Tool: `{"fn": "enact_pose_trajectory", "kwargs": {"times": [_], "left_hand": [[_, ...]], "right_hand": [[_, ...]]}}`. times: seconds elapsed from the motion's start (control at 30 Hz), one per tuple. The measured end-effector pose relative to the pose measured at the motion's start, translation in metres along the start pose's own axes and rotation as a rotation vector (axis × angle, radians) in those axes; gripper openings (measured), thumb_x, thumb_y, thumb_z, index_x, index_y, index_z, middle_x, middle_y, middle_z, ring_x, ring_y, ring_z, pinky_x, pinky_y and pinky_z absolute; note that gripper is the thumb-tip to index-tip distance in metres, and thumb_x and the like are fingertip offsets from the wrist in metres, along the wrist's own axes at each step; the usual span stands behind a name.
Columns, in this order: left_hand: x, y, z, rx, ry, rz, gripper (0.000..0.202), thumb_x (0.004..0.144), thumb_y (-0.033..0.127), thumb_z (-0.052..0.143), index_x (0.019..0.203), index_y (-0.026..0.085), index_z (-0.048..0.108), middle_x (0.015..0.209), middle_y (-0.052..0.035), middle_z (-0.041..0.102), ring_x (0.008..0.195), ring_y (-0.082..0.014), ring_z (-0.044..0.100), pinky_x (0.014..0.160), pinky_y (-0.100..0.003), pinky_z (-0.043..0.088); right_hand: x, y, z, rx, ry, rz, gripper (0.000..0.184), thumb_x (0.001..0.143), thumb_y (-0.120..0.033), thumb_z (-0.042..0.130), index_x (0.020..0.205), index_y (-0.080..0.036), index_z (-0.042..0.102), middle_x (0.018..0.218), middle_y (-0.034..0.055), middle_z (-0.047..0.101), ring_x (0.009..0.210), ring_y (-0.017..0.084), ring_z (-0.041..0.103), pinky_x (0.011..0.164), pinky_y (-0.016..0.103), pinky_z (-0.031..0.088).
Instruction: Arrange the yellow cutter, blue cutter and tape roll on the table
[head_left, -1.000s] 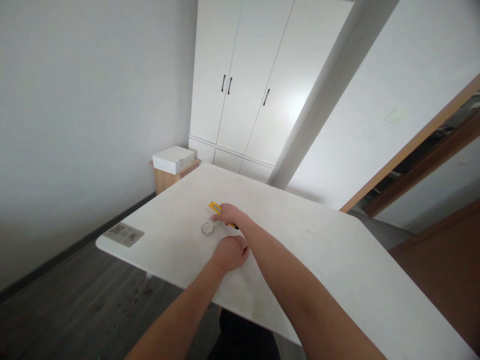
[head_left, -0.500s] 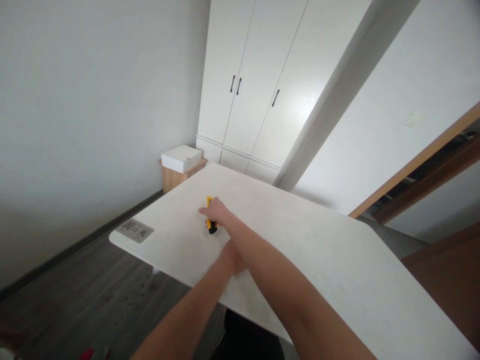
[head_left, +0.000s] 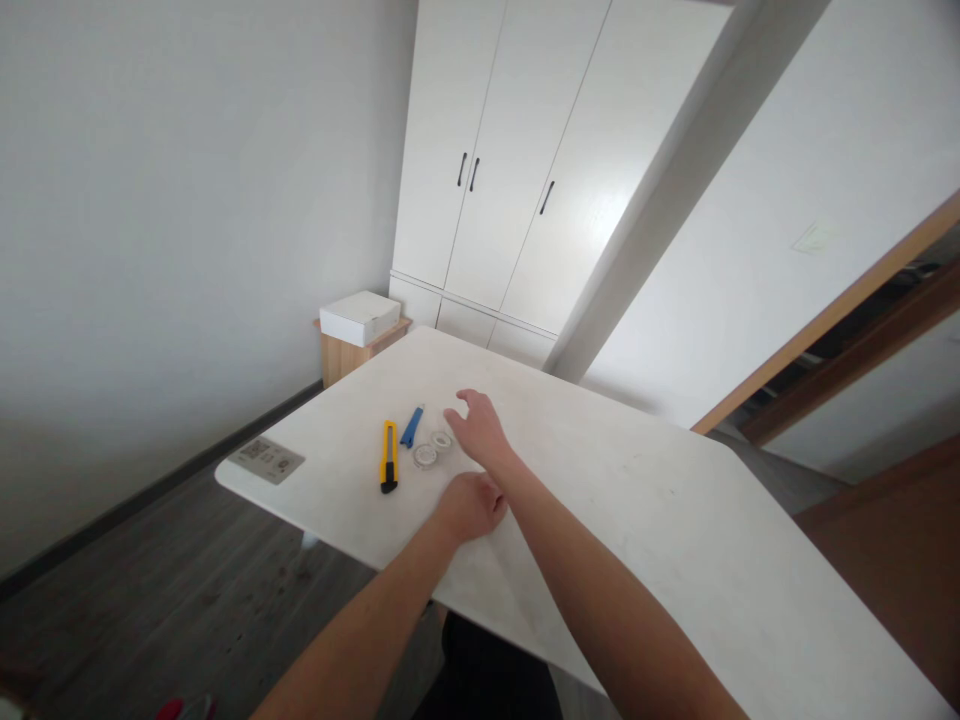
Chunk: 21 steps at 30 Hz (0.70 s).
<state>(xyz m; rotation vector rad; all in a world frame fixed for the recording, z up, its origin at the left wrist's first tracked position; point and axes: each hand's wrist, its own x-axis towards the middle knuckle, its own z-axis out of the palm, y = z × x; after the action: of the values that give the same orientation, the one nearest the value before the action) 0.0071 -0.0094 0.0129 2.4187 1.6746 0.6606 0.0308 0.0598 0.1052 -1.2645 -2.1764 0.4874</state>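
Observation:
A yellow and black utility knife (head_left: 388, 458) lies on the white table (head_left: 600, 480), left of both hands. Beside it is a slim blue tool (head_left: 411, 427) with a pale tip, its kind too small to tell. Two clear round pieces (head_left: 425, 456), ring-like, rest to the right of these. My right hand (head_left: 478, 428) hovers just right of the round pieces, thumb and fingers apart, with nothing in it. Below it, near the right forearm, my left hand (head_left: 469, 506) is closed with curled fingers; what they may hold is hidden.
A printed label (head_left: 268, 461) is on the table's left corner. Behind stand a white box (head_left: 361, 316) on a small wooden cabinet (head_left: 343, 358) and a tall white wardrobe (head_left: 510, 150). A wood-framed opening (head_left: 847, 340) is at the right.
My right hand has let go of the utility knife, which now lies on the table, and has moved right. The blue tool and the round pieces have come into sight.

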Motion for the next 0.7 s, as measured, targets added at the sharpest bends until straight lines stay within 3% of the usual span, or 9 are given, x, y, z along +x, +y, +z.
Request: {"fn": "enact_pose_trajectory", "kwargs": {"times": [0.07,0.17,0.3,0.4,0.5,0.6,0.7], "left_hand": [[-0.001,0.000,-0.003,-0.001,-0.005,0.012,0.030,0.094,0.029,0.041,0.085,0.017,0.067,0.086,-0.0095,0.069,0.080,-0.0207,0.065,0.074,-0.033,0.047],[0.000,0.001,-0.005,0.010,-0.016,0.014,0.032,0.094,0.031,0.038,0.081,0.019,0.064,0.084,-0.0071,0.068,0.077,-0.0197,0.064,0.072,-0.031,0.045],[0.000,0.001,-0.005,0.041,-0.027,-0.006,0.032,0.094,0.031,0.036,0.079,0.020,0.061,0.083,-0.0061,0.067,0.079,-0.0186,0.063,0.072,-0.030,0.043],[0.001,0.001,-0.004,0.073,-0.029,-0.002,0.033,0.095,0.032,0.034,0.077,0.020,0.059,0.082,-0.0055,0.066,0.078,-0.0183,0.062,0.071,-0.029,0.041],[0.001,0.000,-0.005,0.101,-0.045,0.007,0.033,0.095,0.033,0.034,0.076,0.020,0.058,0.082,-0.0049,0.066,0.078,-0.0178,0.061,0.070,-0.029,0.039],[0.002,-0.001,-0.005,0.131,-0.050,0.015,0.034,0.096,0.034,0.032,0.076,0.021,0.057,0.082,-0.0040,0.066,0.079,-0.0175,0.061,0.070,-0.029,0.038],[0.001,-0.002,-0.004,0.161,-0.038,0.020,0.035,0.096,0.036,0.031,0.077,0.021,0.056,0.082,-0.0036,0.066,0.079,-0.0174,0.061,0.069,-0.028,0.038]], "right_hand": [[-0.027,0.042,-0.030,0.033,0.032,0.037,0.031,0.083,-0.032,0.050,0.109,-0.018,0.059,0.115,0.0103,0.063,0.098,0.020,0.060,0.093,0.036,0.045],[-0.079,0.103,-0.069,-0.025,0.054,0.184,0.021,0.084,-0.033,0.048,0.092,-0.021,0.063,0.097,0.0087,0.069,0.082,0.023,0.064,0.083,0.038,0.048],[-0.144,0.159,-0.107,-0.138,0.033,0.247,0.024,0.087,-0.035,0.043,0.078,-0.025,0.062,0.078,0.0055,0.068,0.074,0.025,0.063,0.075,0.041,0.049],[-0.179,0.184,-0.122,-0.240,0.069,0.190,0.028,0.090,-0.038,0.040,0.082,-0.024,0.063,0.080,0.0058,0.066,0.072,0.023,0.062,0.073,0.039,0.049],[-0.204,0.200,-0.124,-0.351,0.168,0.137,0.030,0.092,-0.039,0.041,0.104,-0.020,0.062,0.106,0.0112,0.065,0.091,0.024,0.061,0.086,0.041,0.047],[-0.219,0.205,-0.118,-0.441,0.179,0.107,0.035,0.091,-0.039,0.047,0.116,-0.018,0.059,0.122,0.0128,0.060,0.113,0.026,0.053,0.099,0.042,0.039],[-0.222,0.200,-0.115,-0.485,0.131,0.137,0.031,0.091,-0.038,0.049,0.114,-0.020,0.060,0.121,0.0108,0.060,0.113,0.025,0.051,0.099,0.040,0.037]]}}
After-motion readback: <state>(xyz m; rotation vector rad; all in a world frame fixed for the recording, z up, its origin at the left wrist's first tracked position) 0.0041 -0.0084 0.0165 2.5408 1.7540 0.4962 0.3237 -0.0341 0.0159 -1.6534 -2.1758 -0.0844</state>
